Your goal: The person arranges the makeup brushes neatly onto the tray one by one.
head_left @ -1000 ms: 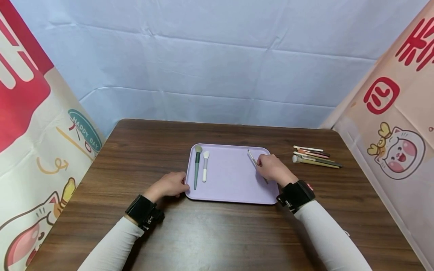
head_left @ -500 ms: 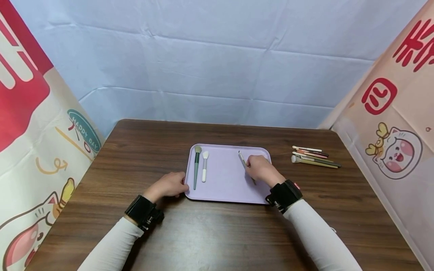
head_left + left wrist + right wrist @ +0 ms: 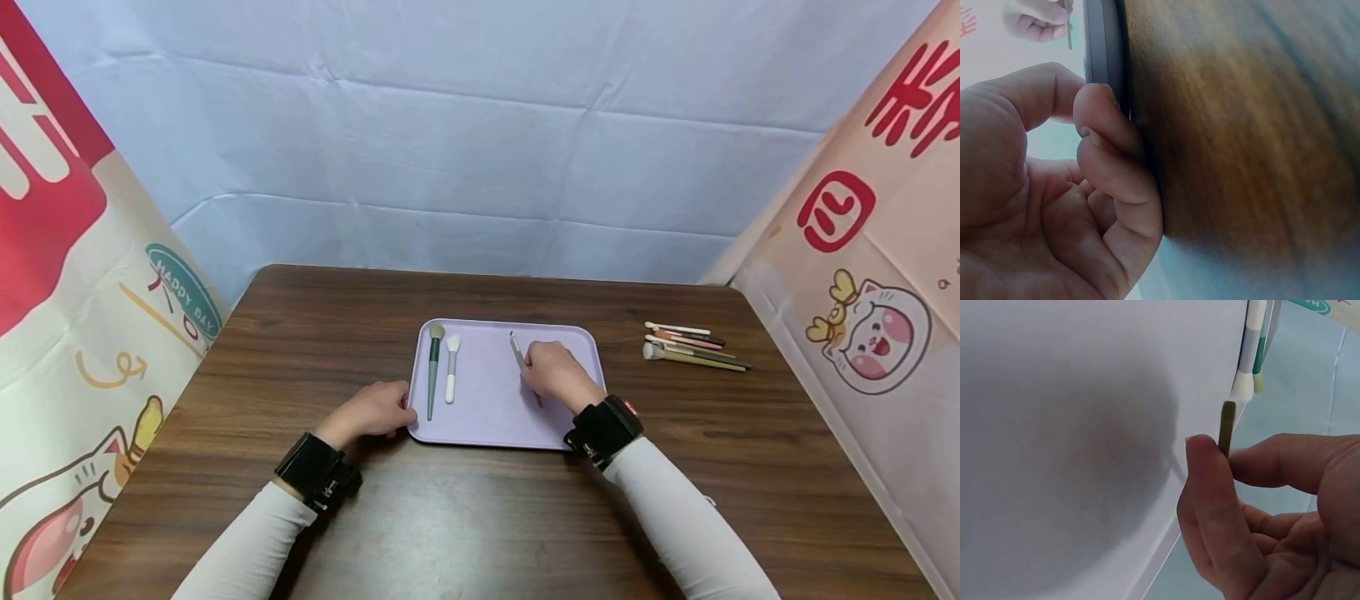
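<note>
My right hand [image 3: 556, 373] pinches a thin makeup brush [image 3: 517, 346] between thumb and fingers above the lilac tray [image 3: 487, 428]. The brush slants, its small tip pointing away from me. In the right wrist view its brownish handle end [image 3: 1227, 425] sticks out past my fingertips. At the tray's near left corner my left hand [image 3: 377, 407] grips the rim; in the left wrist view the thumb and curled fingers [image 3: 1119, 175] meet at the tray edge [image 3: 1102, 44]. On the tray's left side lie a green makeup brush [image 3: 432, 375] and a white-and-grey makeup brush [image 3: 452, 371], side by side.
A loose bundle of several makeup brushes [image 3: 693, 358] lies on the brown wooden table [image 3: 315, 325] to the right of the tray. A pale cloth [image 3: 450, 167] hangs behind the table, and printed cloths hang at both sides.
My right hand has moved left across the tray with the thin makeup brush, from near its right side to right of the middle. My left hand stays at the tray corner.
</note>
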The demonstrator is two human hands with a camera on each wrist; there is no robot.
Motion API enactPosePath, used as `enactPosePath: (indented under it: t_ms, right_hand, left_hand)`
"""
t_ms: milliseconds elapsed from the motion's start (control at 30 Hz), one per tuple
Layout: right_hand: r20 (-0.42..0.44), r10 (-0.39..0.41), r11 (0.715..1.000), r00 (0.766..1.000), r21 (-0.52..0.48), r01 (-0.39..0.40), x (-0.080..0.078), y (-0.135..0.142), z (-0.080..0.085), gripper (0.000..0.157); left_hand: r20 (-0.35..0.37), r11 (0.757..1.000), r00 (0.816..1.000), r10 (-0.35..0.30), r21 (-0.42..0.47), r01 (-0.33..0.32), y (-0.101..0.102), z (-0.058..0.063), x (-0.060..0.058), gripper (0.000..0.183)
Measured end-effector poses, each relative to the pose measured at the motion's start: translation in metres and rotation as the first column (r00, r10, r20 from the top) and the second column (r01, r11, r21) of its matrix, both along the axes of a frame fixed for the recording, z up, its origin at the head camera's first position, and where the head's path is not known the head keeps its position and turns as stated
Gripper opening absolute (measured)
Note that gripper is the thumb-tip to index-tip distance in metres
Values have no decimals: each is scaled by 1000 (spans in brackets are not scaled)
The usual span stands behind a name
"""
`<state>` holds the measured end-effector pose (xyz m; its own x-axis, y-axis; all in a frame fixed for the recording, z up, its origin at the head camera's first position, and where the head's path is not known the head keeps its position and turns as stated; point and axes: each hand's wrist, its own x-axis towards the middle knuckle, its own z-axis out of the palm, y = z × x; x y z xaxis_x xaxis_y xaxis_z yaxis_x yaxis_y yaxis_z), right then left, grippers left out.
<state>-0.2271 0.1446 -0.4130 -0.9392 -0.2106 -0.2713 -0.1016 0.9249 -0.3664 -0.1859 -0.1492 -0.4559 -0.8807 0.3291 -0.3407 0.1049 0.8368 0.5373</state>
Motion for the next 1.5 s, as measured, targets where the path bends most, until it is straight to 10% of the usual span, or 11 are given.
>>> enactPosePath:
  t_ms: [1500]
  right_hand:
    - [1, -15, 1000, 1000, 25, 15, -2, -65, -6, 30]
  left_hand:
    - [2, 1000, 1000, 6, 14, -6, 0, 2, 1, 9]
